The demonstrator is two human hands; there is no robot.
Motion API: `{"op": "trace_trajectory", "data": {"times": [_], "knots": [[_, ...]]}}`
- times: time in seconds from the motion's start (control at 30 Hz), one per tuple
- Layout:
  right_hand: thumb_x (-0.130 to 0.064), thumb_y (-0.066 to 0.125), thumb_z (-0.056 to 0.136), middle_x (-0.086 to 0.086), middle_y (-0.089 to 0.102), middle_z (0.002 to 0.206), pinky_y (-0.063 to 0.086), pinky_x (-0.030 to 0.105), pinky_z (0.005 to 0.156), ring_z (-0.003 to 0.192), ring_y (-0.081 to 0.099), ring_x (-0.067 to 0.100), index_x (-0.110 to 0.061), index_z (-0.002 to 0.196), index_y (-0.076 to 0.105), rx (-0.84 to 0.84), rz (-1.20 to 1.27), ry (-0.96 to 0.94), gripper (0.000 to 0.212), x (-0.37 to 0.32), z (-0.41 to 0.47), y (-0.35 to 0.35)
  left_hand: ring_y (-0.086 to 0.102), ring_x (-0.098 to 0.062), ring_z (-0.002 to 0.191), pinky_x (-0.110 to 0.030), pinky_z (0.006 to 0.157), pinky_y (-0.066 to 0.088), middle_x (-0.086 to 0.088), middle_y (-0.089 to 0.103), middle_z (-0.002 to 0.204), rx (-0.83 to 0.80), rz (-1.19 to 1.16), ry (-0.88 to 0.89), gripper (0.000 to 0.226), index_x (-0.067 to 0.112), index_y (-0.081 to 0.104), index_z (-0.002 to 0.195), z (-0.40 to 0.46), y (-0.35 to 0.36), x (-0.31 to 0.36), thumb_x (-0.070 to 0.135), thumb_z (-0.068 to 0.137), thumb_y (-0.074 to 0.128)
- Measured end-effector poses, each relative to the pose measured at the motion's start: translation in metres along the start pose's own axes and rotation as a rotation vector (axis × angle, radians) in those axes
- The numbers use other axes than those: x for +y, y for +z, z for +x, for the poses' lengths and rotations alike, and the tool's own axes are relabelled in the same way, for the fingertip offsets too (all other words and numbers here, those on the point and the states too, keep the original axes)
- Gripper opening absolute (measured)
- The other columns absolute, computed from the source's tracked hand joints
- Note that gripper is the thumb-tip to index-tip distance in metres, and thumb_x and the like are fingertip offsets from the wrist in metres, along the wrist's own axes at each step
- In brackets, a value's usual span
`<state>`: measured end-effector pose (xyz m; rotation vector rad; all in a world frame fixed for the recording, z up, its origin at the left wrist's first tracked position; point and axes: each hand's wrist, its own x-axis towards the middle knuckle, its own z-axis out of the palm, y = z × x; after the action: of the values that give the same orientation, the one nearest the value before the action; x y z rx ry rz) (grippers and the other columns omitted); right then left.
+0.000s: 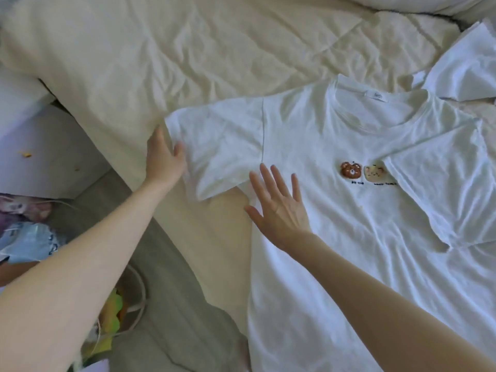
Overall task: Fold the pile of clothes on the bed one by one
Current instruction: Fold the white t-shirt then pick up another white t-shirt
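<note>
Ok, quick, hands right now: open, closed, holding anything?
Left hand: grips the sleeve edge of the T-shirt.
Right hand: open, fingers straight, flat on the T-shirt.

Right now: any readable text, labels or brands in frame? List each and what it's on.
None can be read.
Caption under the bear print on the white T-shirt: small dark lettering, too blurred to read.
Neck label inside the collar: a faint mark, too small to read.
</note>
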<state>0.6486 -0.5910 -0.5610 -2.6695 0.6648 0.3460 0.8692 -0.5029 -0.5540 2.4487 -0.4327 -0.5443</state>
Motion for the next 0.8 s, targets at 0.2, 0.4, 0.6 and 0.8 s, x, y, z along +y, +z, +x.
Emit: {"op": "trace_trajectory", "data": {"times": [0.2,0.4,0.6,0.8], "knots": [[-0.023,0.045,0.096,0.01,0.001,0.159,-0.016,0.053,0.108,0.146,0.001,0.029,-0.025,0.152,0.004,0.08,-0.263,-0.257,0.069,-0.04,0.053,0.012,0.044,-0.029,0.124,-0.029,0.103,0.034,-0.015,0.048,0.132,-0.084,0.099,0.075,0.046,0.006,0.046,0.134,0.077,0.002,0.016,0.026,0.094,0.055],[-0.013,0.039,0.097,0.014,0.006,0.159,-0.007,0.054,0.112,0.146,0.005,0.031,-0.022,0.152,0.008,0.093,-0.289,-0.271,0.064,-0.059,0.078,0.011,0.041,-0.009,0.06,-0.008,0.05,0.032,0.005,0.039,0.065,-0.149,-0.091,0.019,0.046,-0.013,0.057,0.107,0.086,-0.018,0.022,0.026,0.086,0.067],[-0.009,0.049,0.085,0.014,0.056,0.133,0.044,0.049,0.099,0.123,0.054,0.029,-0.013,0.13,0.057,0.371,0.007,-0.234,0.046,-0.044,0.032,-0.013,0.047,-0.004,0.064,-0.013,0.05,0.035,0.009,0.049,0.074,-0.154,-0.144,0.123,0.02,0.017,0.052,0.081,0.058,-0.034,0.079,0.03,0.087,0.065],[-0.004,0.07,0.081,0.018,0.054,0.134,0.043,0.053,0.099,0.123,0.053,0.034,-0.008,0.128,0.058,0.411,0.175,-0.046,0.049,-0.006,-0.025,-0.029,0.047,0.0,0.066,-0.003,0.054,0.036,0.015,0.049,0.077,-0.181,-0.155,0.367,0.022,0.013,0.059,0.099,0.005,0.009,0.168,0.027,0.085,0.067]]}}
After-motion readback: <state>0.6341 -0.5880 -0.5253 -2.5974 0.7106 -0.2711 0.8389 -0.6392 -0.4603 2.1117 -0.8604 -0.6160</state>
